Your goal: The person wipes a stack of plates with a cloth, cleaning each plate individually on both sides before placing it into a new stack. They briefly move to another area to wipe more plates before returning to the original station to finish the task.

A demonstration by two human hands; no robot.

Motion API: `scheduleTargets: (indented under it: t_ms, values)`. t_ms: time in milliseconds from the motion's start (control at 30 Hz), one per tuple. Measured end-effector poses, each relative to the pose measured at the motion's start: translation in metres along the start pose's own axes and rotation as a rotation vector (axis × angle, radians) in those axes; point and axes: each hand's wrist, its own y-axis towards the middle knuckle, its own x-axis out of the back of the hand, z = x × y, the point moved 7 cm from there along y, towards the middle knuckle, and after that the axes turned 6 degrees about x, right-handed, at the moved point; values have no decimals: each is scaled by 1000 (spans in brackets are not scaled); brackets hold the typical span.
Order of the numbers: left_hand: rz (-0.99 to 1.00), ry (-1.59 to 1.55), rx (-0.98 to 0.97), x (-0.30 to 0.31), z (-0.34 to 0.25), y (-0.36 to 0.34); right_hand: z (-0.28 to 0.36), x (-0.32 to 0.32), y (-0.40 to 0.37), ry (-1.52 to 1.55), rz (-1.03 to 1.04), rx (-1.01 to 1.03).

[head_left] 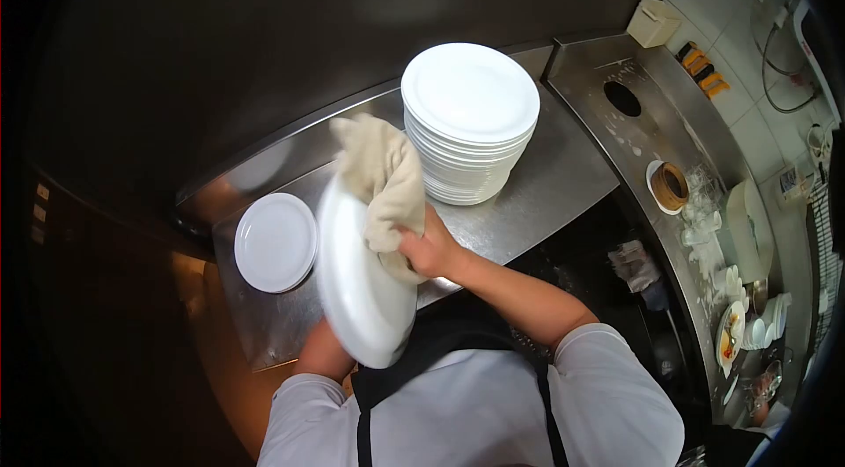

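A white plate (356, 282), tilted on edge and slightly blurred, is held up in front of my chest. Behind it my left hand is hidden; only the forearm shows below the plate. My right hand (427, 247) is closed on a beige cloth (383, 172), which lies against the plate's upper right side and hangs over its top. Beyond my right hand a tall stack of white plates (471, 97) stands on the steel table (563, 176). To the left, a much lower stack of white plates (275, 242) rests on the same table.
At the right runs a steel counter (647, 176) with a round hole, a bamboo steamer (669, 185) on a dish, glasses, a pale green bin (748, 234) and a plate with food scraps (730, 335). A dark wall rises behind the table.
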Motion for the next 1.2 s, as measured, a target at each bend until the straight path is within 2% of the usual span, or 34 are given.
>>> scheduleTargets:
  t_ms: [67, 167, 233, 300, 400, 467, 533, 567, 633, 700, 800, 867, 900, 967, 1000, 1033, 1067, 1100, 1167, 1200]
  values:
    - [17, 15, -5, 10, -4, 1, -25, 2, -18, -135, 53, 50]
    - [46, 31, -26, 23, -13, 13, 2, -38, -46, -250, 172, 192]
    - [64, 38, -33, 25, -17, 21, 41, -49, -39, -544, 201, 412]
    - [63, 46, -43, 12, -11, 17, 42, -28, -24, -299, 92, 285]
    - [34, 65, -58, -15, 2, 8, 11, 13, -4, 0, 16, -68]
    - [18, 75, -55, -10, -1, 2, -13, 24, -7, -107, -25, -93]
    - [16, 115, -73, 4, -9, 2, -37, 10, -39, -284, -17, 98]
    - [14, 144, -94, 7, -12, 7, -29, -6, -49, -207, 22, 201]
    - [7, 202, -130, 14, -17, 10, 22, -32, -36, -360, 134, 305]
    - [-2, 260, -165, 13, -20, 18, 62, -33, -16, -448, 107, 403]
    - [-79, 301, -185, -2, -18, 30, 30, 12, 4, -60, 33, 74]
    - [-145, 165, -105, -2, -13, 40, -3, 30, 4, -24, 48, -73]
    - [-176, 37, -48, 2, -11, 43, -34, 38, -5, -97, 83, -102]
    - [-288, -23, 96, 19, 9, 49, -50, 35, -34, 34, 22, -20]
    - [-378, 151, 89, 35, 1, 51, -58, 33, -48, 98, -4, 23]
    - [-462, 329, 85, 54, -10, 53, -56, 28, -59, 403, -93, -114]
    - [-537, 518, 91, 76, -12, 60, -44, 29, -59, 583, -48, -183]
    - [-604, 705, 103, 94, -13, 64, -34, 35, -52, 431, -56, -231]
    - [-632, 939, -9, 105, -46, 70, -19, 48, -21, 117, -72, -298]
    - [-614, 1026, 32, 105, -66, 72, -16, 50, -12, 139, -227, -288]
